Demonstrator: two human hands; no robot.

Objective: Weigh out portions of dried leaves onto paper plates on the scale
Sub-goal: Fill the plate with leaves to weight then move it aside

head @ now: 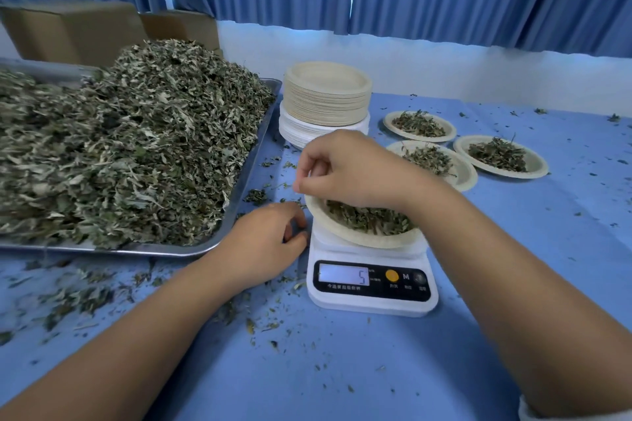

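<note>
My right hand [355,167] hung just above the left rim of the paper plate [345,236] on the scale [372,304], fingertips pinched, whether on leaves I could not tell; my left hand [266,243] lay loosely curled, empty, nearer the tray [244,181] of dried leaves [136,140] leftward.

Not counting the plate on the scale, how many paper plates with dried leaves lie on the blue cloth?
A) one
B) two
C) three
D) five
C: beyond the scale, to its right, three filled plates lie on the cloth: the far plate, the near plate and the rightmost plate.
</note>
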